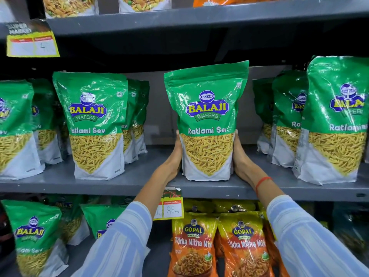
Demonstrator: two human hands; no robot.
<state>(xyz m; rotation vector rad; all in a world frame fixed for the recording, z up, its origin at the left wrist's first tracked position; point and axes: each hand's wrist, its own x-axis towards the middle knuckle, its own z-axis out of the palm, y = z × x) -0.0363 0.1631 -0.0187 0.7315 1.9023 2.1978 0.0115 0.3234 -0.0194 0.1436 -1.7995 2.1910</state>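
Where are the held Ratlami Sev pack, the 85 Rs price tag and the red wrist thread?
held Ratlami Sev pack [206,108]: head view, on its Balaji logo.
85 Rs price tag [173,210]: head view, on the handwritten 85.
red wrist thread [262,181]: head view, mid-strand.

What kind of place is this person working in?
Probably a supermarket snack aisle: grey metal shelves hold rows of Ratlami Sev bags, a yellow price tag reads 85 Rs, and a corner label says Super Market.

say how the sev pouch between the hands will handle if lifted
Probably floppy up top: the Ratlami Sev pouch looks creased there. Glossy film may slip between the left hand and right hand. Tall on a narrow base, it could tip.
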